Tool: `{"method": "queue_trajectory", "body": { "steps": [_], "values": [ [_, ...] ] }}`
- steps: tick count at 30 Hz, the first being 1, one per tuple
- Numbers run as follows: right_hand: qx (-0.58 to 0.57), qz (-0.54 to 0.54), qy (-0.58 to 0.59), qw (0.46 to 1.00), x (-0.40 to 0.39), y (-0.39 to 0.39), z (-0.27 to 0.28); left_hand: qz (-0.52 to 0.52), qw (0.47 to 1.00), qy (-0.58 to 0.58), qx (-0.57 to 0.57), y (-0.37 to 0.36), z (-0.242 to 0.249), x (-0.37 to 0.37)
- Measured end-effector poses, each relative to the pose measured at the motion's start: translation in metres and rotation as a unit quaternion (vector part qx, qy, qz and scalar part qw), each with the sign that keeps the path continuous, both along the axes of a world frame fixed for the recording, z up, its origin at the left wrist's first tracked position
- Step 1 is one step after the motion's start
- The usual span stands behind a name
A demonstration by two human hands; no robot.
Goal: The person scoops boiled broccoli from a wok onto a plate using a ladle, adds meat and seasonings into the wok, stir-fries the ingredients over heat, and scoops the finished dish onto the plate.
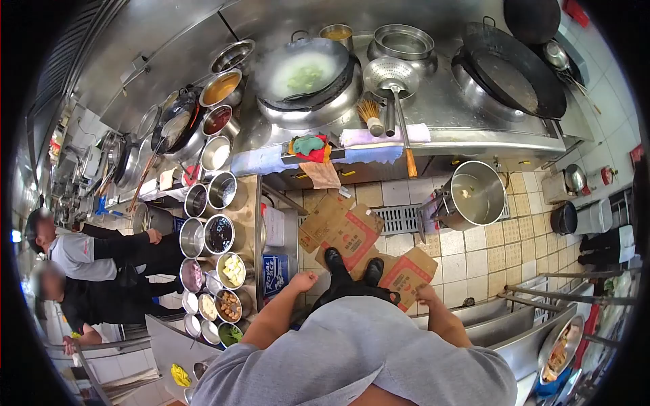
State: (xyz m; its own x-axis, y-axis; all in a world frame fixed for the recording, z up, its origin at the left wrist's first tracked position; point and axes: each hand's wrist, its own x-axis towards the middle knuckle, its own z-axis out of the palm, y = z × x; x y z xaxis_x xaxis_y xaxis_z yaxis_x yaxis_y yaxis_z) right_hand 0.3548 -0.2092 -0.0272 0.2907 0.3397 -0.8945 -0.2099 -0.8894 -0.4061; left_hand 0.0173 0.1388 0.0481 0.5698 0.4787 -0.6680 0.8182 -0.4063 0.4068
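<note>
Left hand [306, 280] curled closed near blue box [273, 274], looked empty; right hand [426, 294] hung above flattened cardboard [409, 277], its grip too small in view to tell wide or narrow

Perforated strainer [391, 76] sat on stove counter [433, 116] beyond both hands, well apart; handle crossed pale towel [362, 137], wooden end pointed back toward wearer, long axis roughly front to back

Wok [267, 78] with greens [306, 78] in steaming liquid, left of strainer; 2 black shoes [334, 259] on cardboard
</note>
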Motion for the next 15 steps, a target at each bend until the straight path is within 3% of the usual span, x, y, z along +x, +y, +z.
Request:
{"method": "queue_trajectory", "body": {
  "steps": [3, 5, 8, 11, 13, 15],
  "values": [
    [0.072, -0.073, -0.077, 0.992, 0.024, 0.037, -0.002, 0.026, 1.0, 0.014, 0.005, -0.001, -0.003, -0.006],
    [0.088, -0.066, -0.142, 0.984, 0.033, 0.061, 0.011, 0.056, 0.998, 0.005, -0.008, -0.006, -0.014, -0.011],
    [0.109, -0.055, -0.123, 0.985, 0.035, 0.09, 0.027, 0.069, 0.997, -0.041, -0.022, -0.021, -0.026, -0.019],
    [0.211, -0.092, -0.15, 0.962, 0.012, 0.105, 0.026, 0.074, 0.995, -0.051, -0.033, -0.044, -0.03, -0.032],
    [0.176, 0.007, -0.168, 0.97, -0.007, 0.104, 0.026, 0.087, 0.992, -0.059, -0.066, -0.059, -0.034, -0.047],
    [0.206, 0.128, -0.167, 0.956, -0.022, 0.085, -0.018, 0.056, 0.993, -0.093, -0.036, -0.071, -0.016, -0.063]
  ]
}}
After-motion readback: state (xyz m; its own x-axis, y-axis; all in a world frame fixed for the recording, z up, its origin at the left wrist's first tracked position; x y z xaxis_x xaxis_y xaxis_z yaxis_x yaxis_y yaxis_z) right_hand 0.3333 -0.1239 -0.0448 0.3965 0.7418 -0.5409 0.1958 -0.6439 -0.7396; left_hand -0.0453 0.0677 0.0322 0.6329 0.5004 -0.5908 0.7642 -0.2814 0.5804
